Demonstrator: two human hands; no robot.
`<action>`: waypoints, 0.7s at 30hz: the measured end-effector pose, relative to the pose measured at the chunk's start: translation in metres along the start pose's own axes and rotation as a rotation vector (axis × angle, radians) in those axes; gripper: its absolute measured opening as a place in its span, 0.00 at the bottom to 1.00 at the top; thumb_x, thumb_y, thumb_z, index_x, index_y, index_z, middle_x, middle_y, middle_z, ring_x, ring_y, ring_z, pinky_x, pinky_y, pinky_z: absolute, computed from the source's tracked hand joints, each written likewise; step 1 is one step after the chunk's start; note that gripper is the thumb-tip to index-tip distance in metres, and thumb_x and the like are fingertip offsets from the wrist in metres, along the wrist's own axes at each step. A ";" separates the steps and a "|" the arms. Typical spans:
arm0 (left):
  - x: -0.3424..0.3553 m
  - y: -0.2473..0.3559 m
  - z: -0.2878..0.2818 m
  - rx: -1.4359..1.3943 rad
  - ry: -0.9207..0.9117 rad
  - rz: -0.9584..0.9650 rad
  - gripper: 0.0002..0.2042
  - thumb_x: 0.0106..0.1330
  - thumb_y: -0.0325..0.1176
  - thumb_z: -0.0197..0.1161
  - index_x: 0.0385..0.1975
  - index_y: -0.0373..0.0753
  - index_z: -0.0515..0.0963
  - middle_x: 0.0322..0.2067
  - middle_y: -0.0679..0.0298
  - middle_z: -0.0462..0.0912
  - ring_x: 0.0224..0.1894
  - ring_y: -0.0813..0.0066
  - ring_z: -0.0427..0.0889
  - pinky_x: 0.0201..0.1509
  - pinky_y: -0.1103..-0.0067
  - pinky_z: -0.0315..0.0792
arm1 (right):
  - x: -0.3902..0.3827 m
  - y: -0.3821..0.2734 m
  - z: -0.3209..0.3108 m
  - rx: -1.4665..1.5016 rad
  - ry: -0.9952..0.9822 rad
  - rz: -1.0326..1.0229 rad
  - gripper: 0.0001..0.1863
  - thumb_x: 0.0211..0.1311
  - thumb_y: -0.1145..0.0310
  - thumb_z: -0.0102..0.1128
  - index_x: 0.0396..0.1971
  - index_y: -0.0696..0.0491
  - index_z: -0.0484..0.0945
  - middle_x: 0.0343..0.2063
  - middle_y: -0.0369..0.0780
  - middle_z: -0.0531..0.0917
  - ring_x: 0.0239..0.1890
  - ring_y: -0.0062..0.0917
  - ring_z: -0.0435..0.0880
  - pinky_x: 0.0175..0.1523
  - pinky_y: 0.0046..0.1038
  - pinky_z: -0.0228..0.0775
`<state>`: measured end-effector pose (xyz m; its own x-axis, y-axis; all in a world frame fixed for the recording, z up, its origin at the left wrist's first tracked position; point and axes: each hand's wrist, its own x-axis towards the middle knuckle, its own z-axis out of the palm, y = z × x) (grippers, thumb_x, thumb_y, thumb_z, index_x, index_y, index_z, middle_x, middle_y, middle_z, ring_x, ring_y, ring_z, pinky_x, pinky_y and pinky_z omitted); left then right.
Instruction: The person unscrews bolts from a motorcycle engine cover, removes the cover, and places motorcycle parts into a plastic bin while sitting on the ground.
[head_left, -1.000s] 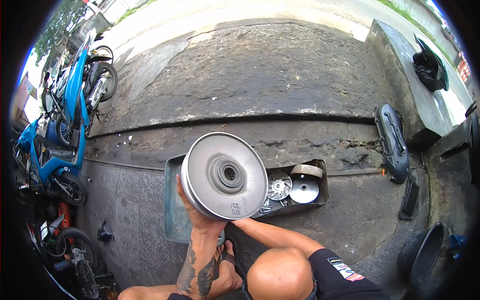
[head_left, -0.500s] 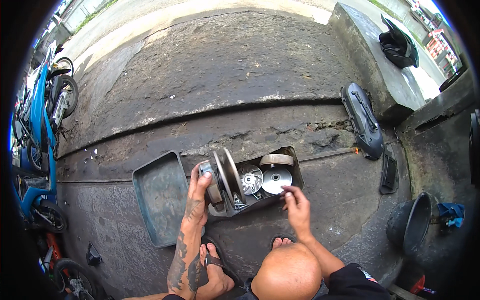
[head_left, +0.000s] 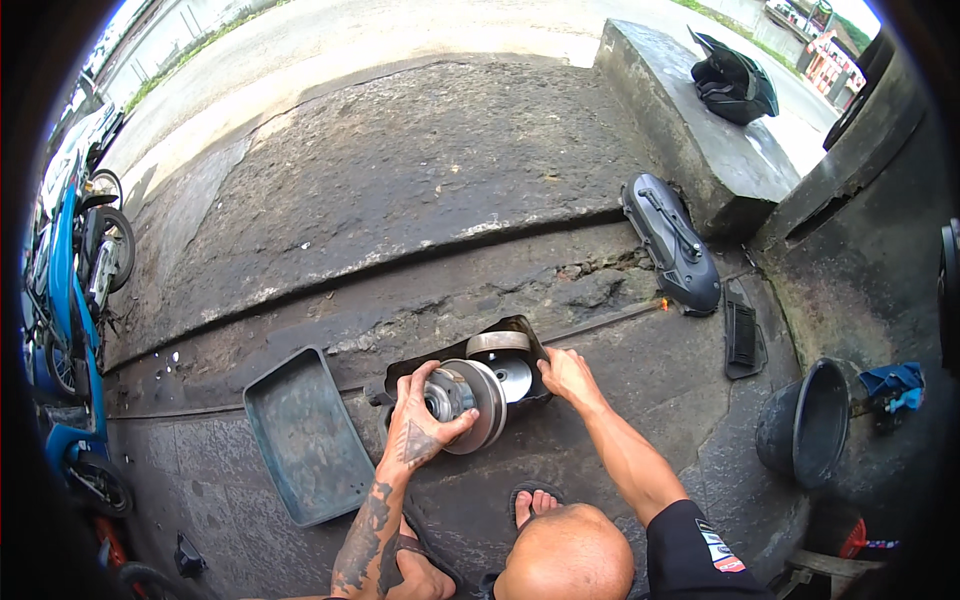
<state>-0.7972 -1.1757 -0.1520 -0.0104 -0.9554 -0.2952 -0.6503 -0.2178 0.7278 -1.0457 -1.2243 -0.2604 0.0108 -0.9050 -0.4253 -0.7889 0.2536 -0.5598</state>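
Observation:
My left hand is wrapped around a scooter clutch and pulley assembly, with its fingers and thumb about the clutch end. The assembly's wide metal discs face right, over the left part of a dark, open rectangular box. My right hand grips the box's right end wall, its fingertips partly hidden. Inside the box, a round metal cup lies beside a ring-shaped metal part. The assembly covers the rest of the contents.
A shallow grey tray lies left of the box. Farther right are a black engine cover, a flat black part and a black bucket. A helmet rests on the concrete ledge. Motorbikes line the left side.
My left hand has turned the assembly and lowered it over the box, covering the finned disc. My right hand has moved from above the near side onto the right end wall. The view has shifted.

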 end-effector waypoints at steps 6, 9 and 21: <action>-0.017 0.027 0.005 -0.068 -0.091 0.111 0.43 0.40 0.47 0.74 0.60 0.39 0.66 0.52 0.50 0.68 0.58 0.54 0.70 0.61 0.65 0.66 | -0.020 0.052 -0.030 0.103 0.169 0.120 0.15 0.60 0.63 0.54 0.43 0.56 0.79 0.37 0.56 0.81 0.46 0.52 0.77 0.50 0.47 0.70; -0.020 0.028 0.023 -0.087 -0.131 0.118 0.43 0.40 0.47 0.74 0.60 0.39 0.66 0.52 0.50 0.68 0.59 0.54 0.69 0.61 0.65 0.66 | -0.038 0.115 -0.040 0.126 0.331 0.155 0.16 0.59 0.64 0.56 0.45 0.53 0.79 0.36 0.53 0.82 0.45 0.50 0.79 0.48 0.42 0.70; -0.007 0.035 0.097 0.137 -0.358 0.211 0.46 0.42 0.56 0.72 0.62 0.43 0.62 0.52 0.50 0.64 0.56 0.48 0.70 0.55 0.61 0.71 | -0.127 0.249 -0.090 0.204 0.952 0.325 0.21 0.62 0.59 0.58 0.50 0.57 0.76 0.44 0.51 0.81 0.47 0.46 0.79 0.53 0.38 0.68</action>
<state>-0.8934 -1.1577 -0.1848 -0.4009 -0.8412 -0.3628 -0.7002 0.0260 0.7135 -1.2991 -1.0769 -0.2819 -0.7470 -0.6553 0.1124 -0.5459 0.5080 -0.6662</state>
